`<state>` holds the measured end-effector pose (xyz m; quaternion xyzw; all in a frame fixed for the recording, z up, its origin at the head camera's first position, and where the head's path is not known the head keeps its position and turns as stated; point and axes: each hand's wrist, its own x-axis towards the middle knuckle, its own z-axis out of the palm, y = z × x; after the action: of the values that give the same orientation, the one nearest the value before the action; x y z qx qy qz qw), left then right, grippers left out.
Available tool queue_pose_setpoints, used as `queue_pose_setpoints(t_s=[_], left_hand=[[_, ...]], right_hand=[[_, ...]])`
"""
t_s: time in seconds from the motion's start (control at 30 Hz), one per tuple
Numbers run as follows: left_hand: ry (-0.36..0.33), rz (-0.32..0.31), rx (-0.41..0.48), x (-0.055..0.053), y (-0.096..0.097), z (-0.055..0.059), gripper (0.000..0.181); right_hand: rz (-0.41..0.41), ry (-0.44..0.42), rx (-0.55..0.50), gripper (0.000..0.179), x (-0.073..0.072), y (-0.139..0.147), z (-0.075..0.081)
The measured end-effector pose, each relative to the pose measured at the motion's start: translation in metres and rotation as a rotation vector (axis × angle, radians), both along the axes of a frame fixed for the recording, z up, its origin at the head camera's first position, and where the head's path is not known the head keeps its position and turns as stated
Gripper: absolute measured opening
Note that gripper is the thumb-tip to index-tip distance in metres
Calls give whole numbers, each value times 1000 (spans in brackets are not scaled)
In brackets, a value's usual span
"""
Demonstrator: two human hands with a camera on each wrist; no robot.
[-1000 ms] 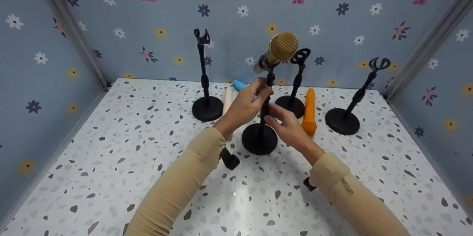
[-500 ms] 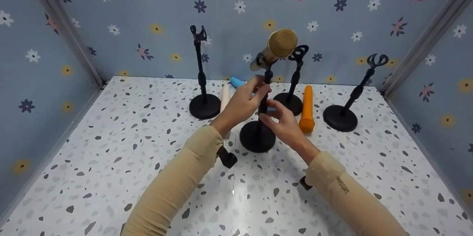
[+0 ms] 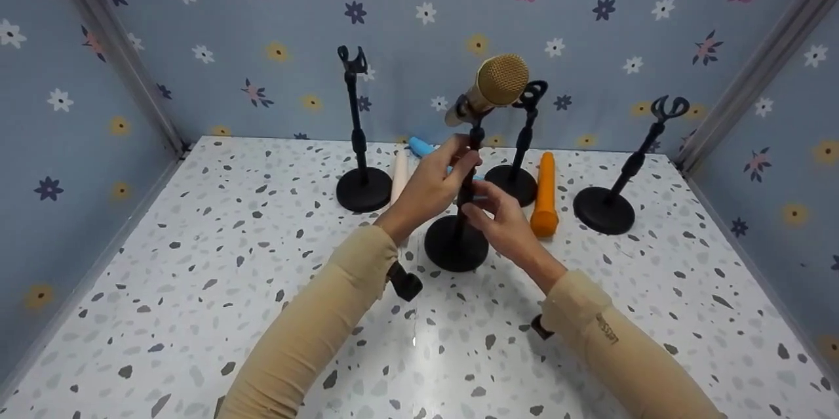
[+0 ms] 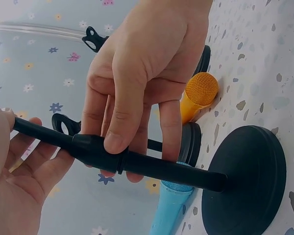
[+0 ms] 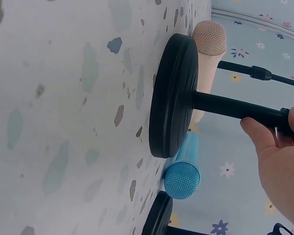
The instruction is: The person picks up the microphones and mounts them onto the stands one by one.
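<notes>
Mic stand (image 4: 179, 171), black, is standing around mid-tabletop, roughly halfway between the left and right edges and a bit in from the back edge. Gold microphone (image 3: 501, 81) sits at the top of it, tilted with the mesh end up. From my end of the link I've got both hands on the thing. Left hand (image 3: 429, 183) has the upper part, fingers and thumb curled round the pole not far under the mic. Right hand (image 3: 508, 225) is just below that, pinching the collar (image 4: 99, 152): thumb on one side, fingers round the other and slightly spread. Base (image 3: 452, 252) looks flat on the tabletop (image 3: 196, 275) to me.

Moving outward, I can see a blue microphone (image 5: 183, 178) lying behind the stand, running toward the back edge. Pale microphone (image 5: 209, 58) lies to its left, partly covered by my left arm in the head view, and an orange microphone (image 3: 545, 196) lies over on the right side.

Three more black stands are further out: a left stand (image 3: 364, 189) and a middle stand (image 3: 511, 183) near the back edge, plus a right stand (image 3: 604, 209) toward the back right corner, leaning a little. Behind it all, blue wall (image 3: 406, 45) with flowers and butterflies.
</notes>
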<state>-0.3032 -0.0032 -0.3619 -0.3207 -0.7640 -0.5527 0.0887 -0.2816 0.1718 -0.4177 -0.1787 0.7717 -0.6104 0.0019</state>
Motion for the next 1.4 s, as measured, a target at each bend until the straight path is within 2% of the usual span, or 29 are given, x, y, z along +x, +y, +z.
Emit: queue_pose_setpoints(t_s=[0.17, 0.27, 0.53, 0.77, 0.93, 1.1, 1.2, 1.4], left_hand=[[8, 11, 7, -1, 1, -2, 26], [13, 9, 13, -1, 1, -2, 26], [13, -8, 20, -1, 3, -2, 24], [16, -15, -21, 0, -1, 0, 28], [48, -4, -58, 1, -3, 2, 28], [70, 2, -74, 0, -2, 1, 25], [80, 13, -79, 0, -3, 2, 24], [81, 14, -104, 0, -3, 6, 21]], right_hand=[[-14, 71, 45, 42, 13, -6, 15], [-26, 102, 45, 42, 16, -8, 14], [-69, 84, 31, 32, -4, 1, -13], [-55, 62, 77, 39, -2, 0, -3], [-12, 79, 65, 40, -3, 2, -7], [-27, 53, 7, 31, -4, 3, -13], [-14, 59, 7, 31, -5, 2, -14], [7, 110, 109, 33, -7, 4, -10]])
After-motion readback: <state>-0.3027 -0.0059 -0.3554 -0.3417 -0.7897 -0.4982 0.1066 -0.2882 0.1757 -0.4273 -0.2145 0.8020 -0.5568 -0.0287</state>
